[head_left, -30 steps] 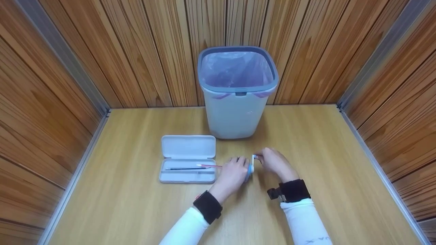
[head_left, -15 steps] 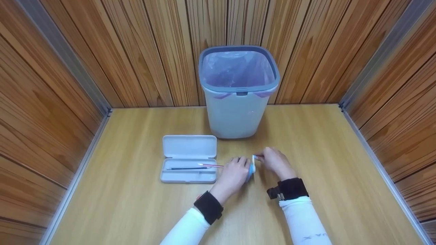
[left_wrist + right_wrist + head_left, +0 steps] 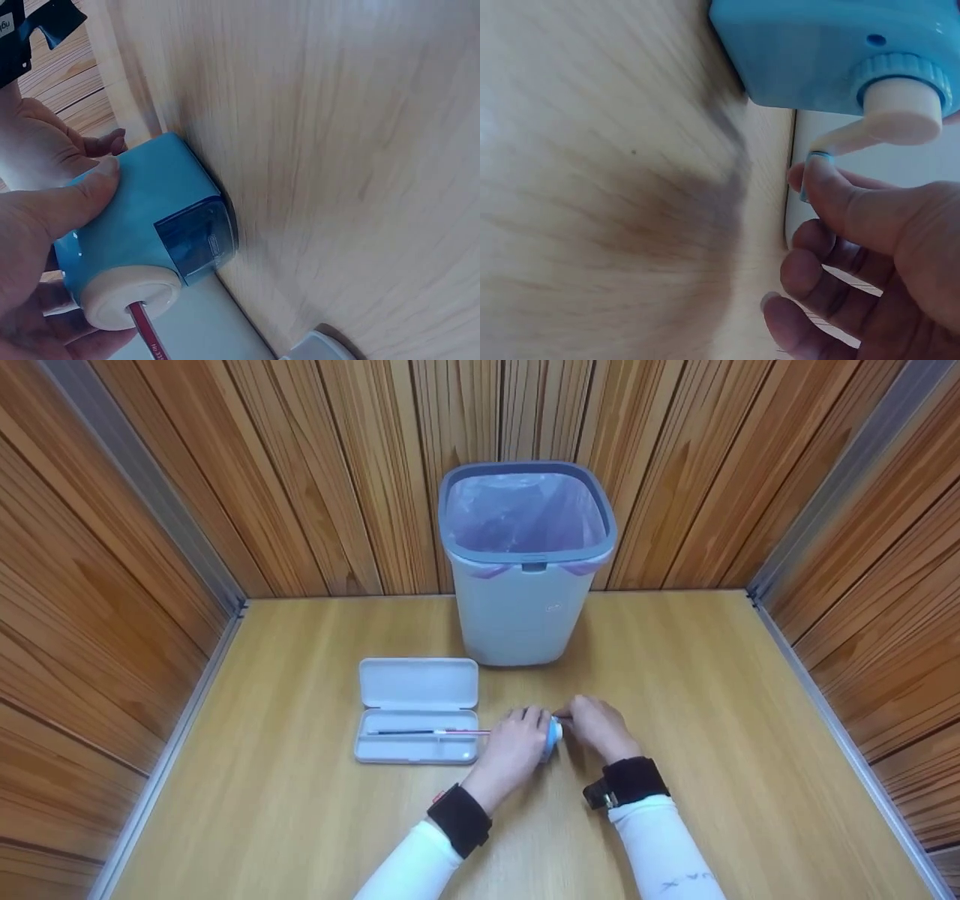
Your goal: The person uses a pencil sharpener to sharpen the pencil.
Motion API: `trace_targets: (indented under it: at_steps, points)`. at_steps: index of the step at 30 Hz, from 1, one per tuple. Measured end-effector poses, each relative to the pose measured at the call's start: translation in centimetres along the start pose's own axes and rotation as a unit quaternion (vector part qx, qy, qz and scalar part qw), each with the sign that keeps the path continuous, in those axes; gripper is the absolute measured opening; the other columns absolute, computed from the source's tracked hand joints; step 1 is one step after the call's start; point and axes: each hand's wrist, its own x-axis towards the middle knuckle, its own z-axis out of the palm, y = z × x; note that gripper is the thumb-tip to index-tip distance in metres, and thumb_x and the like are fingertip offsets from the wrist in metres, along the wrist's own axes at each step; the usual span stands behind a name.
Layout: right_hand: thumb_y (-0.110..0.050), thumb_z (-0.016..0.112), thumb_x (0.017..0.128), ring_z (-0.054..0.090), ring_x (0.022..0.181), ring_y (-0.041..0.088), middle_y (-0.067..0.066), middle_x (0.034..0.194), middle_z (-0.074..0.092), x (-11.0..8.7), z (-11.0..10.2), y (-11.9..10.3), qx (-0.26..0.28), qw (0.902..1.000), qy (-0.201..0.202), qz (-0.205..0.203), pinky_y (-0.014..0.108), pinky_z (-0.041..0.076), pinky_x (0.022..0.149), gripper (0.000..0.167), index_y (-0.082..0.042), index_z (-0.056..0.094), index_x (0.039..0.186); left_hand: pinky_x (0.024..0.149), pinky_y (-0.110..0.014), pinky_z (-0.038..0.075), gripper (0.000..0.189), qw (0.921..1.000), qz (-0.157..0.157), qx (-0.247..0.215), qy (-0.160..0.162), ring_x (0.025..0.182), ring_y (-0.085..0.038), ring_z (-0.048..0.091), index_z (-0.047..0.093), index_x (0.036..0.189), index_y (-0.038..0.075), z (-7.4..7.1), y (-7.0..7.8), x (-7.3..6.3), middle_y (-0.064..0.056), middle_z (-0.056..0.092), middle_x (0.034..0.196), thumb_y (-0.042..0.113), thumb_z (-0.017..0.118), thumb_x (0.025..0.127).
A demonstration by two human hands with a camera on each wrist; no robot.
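My left hand [image 3: 514, 746] grips a blue crank pencil sharpener [image 3: 142, 202] on the table, its thumb lying on the casing in the left wrist view. A red pencil [image 3: 148, 334] sticks out of the sharpener's white round holder. In the head view, its outer end reaches over the open pencil case [image 3: 418, 684]. On the sharpener's other side, my right hand [image 3: 598, 727] pinches the small blue knob of the white crank [image 3: 847, 139] between thumb and forefinger. The other right fingers are loosely bent. The pencil's inserted end is hidden inside the sharpener.
In the case tray lies a dark, thin pencil or pen [image 3: 397, 732]. Behind the hands stands a grey bin [image 3: 517, 615] with a clear liner, against the wooden back wall [image 3: 360, 472]. Wooden side walls bound the tabletop [image 3: 300, 810] left and right.
The crank has turned from pointing up to a lower position, and my right hand has moved slightly down with it. The pencil's outer end has shifted slightly toward me. My left hand stays put.
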Motion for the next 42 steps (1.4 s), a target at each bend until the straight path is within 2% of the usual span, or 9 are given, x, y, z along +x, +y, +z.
trace_targets:
  at_steps: [3, 5, 9, 12, 19, 25, 33, 38, 42]
  points:
    - [-0.004, 0.065, 0.093, 0.062, 0.086, 0.024, 0.009, 0.100, 0.071, 0.0, 0.1, 0.0, -0.013, 0.9999, -0.003, 0.000, 0.043, 0.053, 0.082, 0.019, -0.008, 0.076, 0.108, 0.091, -0.036, 0.052, 0.042, 0.9999, -0.005, -0.005, -0.013, 0.104, -0.023, 0.062, 0.062, 0.128, 0.008, -0.1, 0.1, 0.0, -0.008, 0.061, 0.116, 0.016, 0.072, 0.088]
    - [-0.003, 0.064, 0.092, 0.060, 0.080, 0.023, 0.007, 0.093, 0.071, 0.1, 0.2, -0.1, -0.019, 0.9998, -0.009, 0.000, 0.041, 0.052, 0.077, 0.019, -0.008, 0.077, 0.106, 0.090, -0.036, 0.053, 0.041, 0.9999, -0.007, -0.008, -0.013, 0.104, -0.024, 0.062, 0.063, 0.128, 0.009, -0.1, 0.1, 0.0, -0.008, 0.061, 0.116, 0.015, 0.071, 0.089]
    - [-0.003, 0.063, 0.090, 0.052, 0.067, 0.022, 0.003, 0.073, 0.062, 0.0, 0.3, -0.2, -0.024, 0.9994, -0.026, 0.003, 0.035, 0.044, 0.062, 0.016, -0.008, 0.079, 0.091, 0.086, -0.035, 0.054, 0.038, 0.9999, -0.011, -0.001, -0.009, 0.099, -0.023, 0.063, 0.064, 0.126, 0.009, -0.1, 0.0, 0.0, -0.007, 0.062, 0.114, 0.014, 0.070, 0.089]
    - [-0.003, 0.064, 0.090, 0.050, 0.062, 0.022, 0.003, 0.066, 0.055, -0.4, 0.5, -0.2, -0.016, 0.9991, -0.038, 0.012, 0.033, 0.040, 0.057, 0.016, -0.010, 0.075, 0.081, 0.085, -0.035, 0.055, 0.038, 0.9998, -0.012, 0.006, -0.014, 0.098, -0.023, 0.063, 0.064, 0.127, 0.010, -0.1, 0.0, 0.0, -0.007, 0.062, 0.114, 0.016, 0.069, 0.089]
    - [-0.001, 0.068, 0.086, 0.049, 0.060, 0.020, 0.001, 0.063, 0.051, -1.1, 0.9, -0.1, 0.005, 0.9991, -0.040, -0.007, 0.032, 0.039, 0.055, 0.011, -0.007, 0.071, 0.077, 0.081, -0.034, 0.055, 0.040, 0.9996, -0.020, 0.010, -0.017, 0.097, -0.022, 0.063, 0.064, 0.126, 0.012, -0.1, 0.0, 0.1, -0.006, 0.062, 0.112, 0.023, 0.072, 0.088]
    - [0.001, 0.069, 0.085, 0.049, 0.061, 0.020, 0.001, 0.064, 0.052, -1.5, 0.9, -0.1, 0.025, 0.9985, -0.045, -0.017, 0.032, 0.040, 0.056, 0.014, -0.009, 0.071, 0.076, 0.081, -0.035, 0.055, 0.043, 0.9991, -0.031, 0.001, -0.028, 0.095, -0.022, 0.062, 0.063, 0.125, 0.011, -0.2, 0.1, 0.1, -0.005, 0.061, 0.109, 0.029, 0.073, 0.087]
    - [0.002, 0.069, 0.085, 0.052, 0.063, 0.020, 0.002, 0.066, 0.055, -2.6, 0.3, -0.5, 0.059, 0.9942, -0.090, -0.011, 0.033, 0.042, 0.059, 0.013, -0.010, 0.071, 0.079, 0.079, -0.035, 0.055, 0.039, 0.9988, -0.029, 0.011, -0.037, 0.098, -0.022, 0.062, 0.063, 0.128, 0.011, -0.4, 0.3, 0.2, -0.007, 0.061, 0.112, 0.019, 0.068, 0.090]
    - [-0.002, 0.069, 0.088, 0.054, 0.067, 0.021, 0.002, 0.071, 0.058, -3.4, -0.2, -0.8, 0.057, 0.9918, -0.114, -0.004, 0.034, 0.045, 0.062, 0.009, -0.011, 0.072, 0.086, 0.077, -0.034, 0.055, 0.036, 0.9987, -0.031, 0.013, -0.039, 0.096, -0.022, 0.062, 0.064, 0.127, 0.012, -0.6, 0.2, 0.2, -0.007, 0.060, 0.110, 0.020, 0.067, 0.091]
    - [-0.003, 0.067, 0.090, 0.053, 0.065, 0.021, 0.002, 0.069, 0.057, -3.8, -0.3, -1.1, 0.049, 0.9911, -0.123, -0.013, 0.034, 0.045, 0.060, 0.010, -0.010, 0.071, 0.084, 0.075, -0.034, 0.056, 0.036, 0.9986, -0.036, 0.007, -0.039, 0.094, -0.022, 0.062, 0.065, 0.125, 0.012, -0.7, 0.2, 0.3, -0.007, 0.061, 0.109, 0.020, 0.068, 0.090]
